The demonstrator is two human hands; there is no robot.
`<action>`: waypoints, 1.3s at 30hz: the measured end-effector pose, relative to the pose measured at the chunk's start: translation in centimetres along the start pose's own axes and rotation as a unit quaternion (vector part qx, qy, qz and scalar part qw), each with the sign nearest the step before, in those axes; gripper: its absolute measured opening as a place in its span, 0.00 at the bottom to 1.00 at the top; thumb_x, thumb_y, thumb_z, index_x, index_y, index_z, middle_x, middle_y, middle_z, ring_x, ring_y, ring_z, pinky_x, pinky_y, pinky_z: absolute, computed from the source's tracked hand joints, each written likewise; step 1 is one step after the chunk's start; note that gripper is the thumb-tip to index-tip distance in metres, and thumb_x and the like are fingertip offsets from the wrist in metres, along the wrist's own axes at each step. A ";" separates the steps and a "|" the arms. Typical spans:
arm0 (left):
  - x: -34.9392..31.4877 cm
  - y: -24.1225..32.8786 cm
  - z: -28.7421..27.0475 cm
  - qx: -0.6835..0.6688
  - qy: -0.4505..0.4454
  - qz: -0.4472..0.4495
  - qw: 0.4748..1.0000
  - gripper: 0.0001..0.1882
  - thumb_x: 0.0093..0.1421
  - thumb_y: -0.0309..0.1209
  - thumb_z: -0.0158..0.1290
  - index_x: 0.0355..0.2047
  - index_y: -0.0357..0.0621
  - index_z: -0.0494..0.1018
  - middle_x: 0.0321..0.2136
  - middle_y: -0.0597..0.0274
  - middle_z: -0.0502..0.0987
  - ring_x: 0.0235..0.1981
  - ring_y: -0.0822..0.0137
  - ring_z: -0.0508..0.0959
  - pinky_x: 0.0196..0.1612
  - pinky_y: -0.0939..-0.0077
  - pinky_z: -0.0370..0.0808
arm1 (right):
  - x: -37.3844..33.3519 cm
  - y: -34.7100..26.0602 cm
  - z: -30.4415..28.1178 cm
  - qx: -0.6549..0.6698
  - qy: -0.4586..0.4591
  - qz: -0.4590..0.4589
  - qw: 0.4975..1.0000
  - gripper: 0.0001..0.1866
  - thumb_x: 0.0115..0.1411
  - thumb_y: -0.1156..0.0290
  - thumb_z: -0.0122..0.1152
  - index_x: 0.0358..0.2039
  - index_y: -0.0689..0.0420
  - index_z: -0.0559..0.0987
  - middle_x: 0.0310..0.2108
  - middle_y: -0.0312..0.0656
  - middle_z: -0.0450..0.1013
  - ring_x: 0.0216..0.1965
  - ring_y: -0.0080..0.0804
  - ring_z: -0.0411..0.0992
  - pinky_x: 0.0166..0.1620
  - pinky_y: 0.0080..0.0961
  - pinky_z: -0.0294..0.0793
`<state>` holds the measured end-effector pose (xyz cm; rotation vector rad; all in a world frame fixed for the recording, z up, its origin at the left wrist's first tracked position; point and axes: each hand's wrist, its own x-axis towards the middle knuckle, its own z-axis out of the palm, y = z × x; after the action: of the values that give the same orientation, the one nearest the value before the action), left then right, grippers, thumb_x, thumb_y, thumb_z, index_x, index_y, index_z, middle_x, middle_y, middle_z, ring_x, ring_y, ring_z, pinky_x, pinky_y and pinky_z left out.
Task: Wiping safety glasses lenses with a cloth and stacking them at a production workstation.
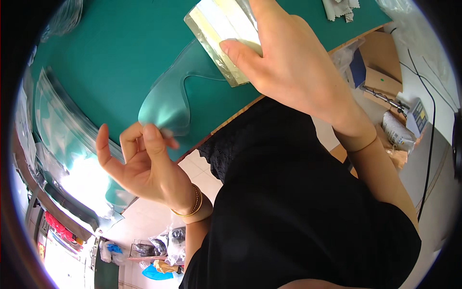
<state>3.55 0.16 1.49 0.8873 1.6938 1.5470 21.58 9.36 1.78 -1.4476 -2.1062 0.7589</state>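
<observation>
A clear, curved plastic lens sheet (166, 101), shaped like a goggle visor with a nose notch, lies over the green tabletop (115, 43). Its near left end is pinched between the thumb and fingers of my left hand (147, 161); the outer fingers stick out. In my right hand (293, 67) is a flat rectangular pad (219, 36), pale yellow and white with shiny, crinkled film along its edge. My thumb lies across its face, and the other fingers are mostly hidden. The pad covers the far right end of the lens.
A stack of clear plastic sheets (72, 139) lies along the table's left side. Grey cloth scraps (340, 8) sit at the far right. Past the wooden table edge (361, 36) are a cardboard box (380, 79) and a black cable (429, 144).
</observation>
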 end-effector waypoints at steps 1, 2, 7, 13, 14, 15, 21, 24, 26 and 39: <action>-0.1 -0.7 -0.3 0.031 0.014 -0.005 0.999 0.30 0.62 0.20 0.55 0.61 0.35 0.54 0.29 0.59 0.76 0.24 0.73 0.74 0.27 0.82 0.71 | 0.3 -0.5 -0.2 0.001 -0.003 -0.002 1.000 0.19 0.53 0.74 0.60 0.39 0.73 0.65 0.16 0.56 0.72 0.18 0.54 0.74 0.23 0.41 0.74; 0.0 -1.1 -0.2 0.058 0.023 -0.010 0.998 0.30 0.62 0.20 0.55 0.61 0.36 0.54 0.30 0.60 0.76 0.26 0.73 0.75 0.31 0.81 0.73 | 1.0 -1.1 -1.3 0.048 -0.071 0.072 0.994 0.19 0.57 0.72 0.59 0.40 0.71 0.62 0.18 0.61 0.70 0.21 0.60 0.73 0.24 0.45 0.72; 0.0 -1.1 0.0 0.046 0.007 -0.032 0.998 0.29 0.63 0.20 0.54 0.60 0.35 0.53 0.29 0.61 0.74 0.29 0.72 0.76 0.38 0.77 0.77 | 1.9 -1.4 -0.7 0.109 -0.130 0.054 0.984 0.18 0.60 0.72 0.58 0.38 0.70 0.61 0.18 0.65 0.68 0.23 0.65 0.71 0.25 0.49 0.69; 0.3 -1.2 0.0 0.062 0.006 -0.054 0.997 0.28 0.63 0.20 0.54 0.60 0.35 0.54 0.30 0.60 0.75 0.29 0.73 0.76 0.37 0.79 0.76 | 2.8 -1.2 2.9 0.035 -0.042 -0.086 0.995 0.13 0.51 0.72 0.62 0.30 0.70 0.71 0.18 0.56 0.74 0.21 0.53 0.76 0.25 0.40 0.76; 0.5 -1.2 -0.1 0.061 0.002 -0.055 0.997 0.28 0.63 0.19 0.54 0.60 0.35 0.55 0.30 0.60 0.75 0.30 0.74 0.75 0.37 0.80 0.76 | 3.4 -1.6 2.8 0.061 -0.054 -0.093 0.992 0.13 0.51 0.72 0.62 0.31 0.70 0.72 0.19 0.56 0.74 0.22 0.53 0.76 0.25 0.40 0.76; 0.4 -1.0 -0.2 0.052 0.001 -0.067 0.996 0.28 0.63 0.19 0.54 0.60 0.35 0.55 0.31 0.59 0.76 0.31 0.73 0.76 0.37 0.80 0.77 | 4.2 -1.8 0.9 0.050 -0.156 -0.017 0.986 0.13 0.52 0.71 0.61 0.33 0.69 0.74 0.20 0.57 0.74 0.24 0.53 0.77 0.27 0.40 0.76; 0.5 -0.9 -1.0 0.026 -0.033 -0.059 0.997 0.29 0.62 0.17 0.54 0.60 0.34 0.55 0.33 0.56 0.76 0.32 0.70 0.77 0.40 0.78 0.77 | 5.2 -2.6 -0.3 0.067 -0.241 0.051 0.967 0.17 0.61 0.70 0.59 0.39 0.69 0.64 0.25 0.60 0.72 0.27 0.56 0.74 0.32 0.38 0.74; 0.6 -1.1 -0.8 0.018 -0.040 -0.065 0.997 0.29 0.61 0.17 0.54 0.60 0.34 0.56 0.33 0.56 0.75 0.33 0.70 0.77 0.40 0.78 0.77 | 3.6 -2.1 2.2 0.035 -0.116 -0.044 0.992 0.13 0.52 0.71 0.61 0.31 0.70 0.72 0.21 0.57 0.75 0.24 0.54 0.77 0.28 0.41 0.76; 0.7 -1.1 -0.8 0.025 -0.048 -0.059 0.997 0.28 0.61 0.16 0.54 0.59 0.33 0.56 0.33 0.56 0.75 0.33 0.70 0.77 0.41 0.78 0.77 | 3.3 -2.3 3.5 0.047 -0.095 -0.081 0.991 0.14 0.52 0.71 0.61 0.31 0.69 0.71 0.21 0.57 0.75 0.24 0.53 0.77 0.28 0.41 0.76; -0.1 -1.6 -3.3 0.178 -0.110 0.012 0.978 0.32 0.52 0.11 0.56 0.58 0.35 0.62 0.37 0.57 0.77 0.40 0.71 0.76 0.47 0.78 0.73 | 2.6 -3.2 4.0 0.045 -0.116 -0.111 0.986 0.14 0.52 0.72 0.61 0.32 0.69 0.70 0.19 0.55 0.75 0.21 0.52 0.76 0.26 0.41 0.75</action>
<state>0.79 -1.78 0.13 1.2147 1.8270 1.1256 15.92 10.13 1.14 -1.0995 -2.3241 0.9584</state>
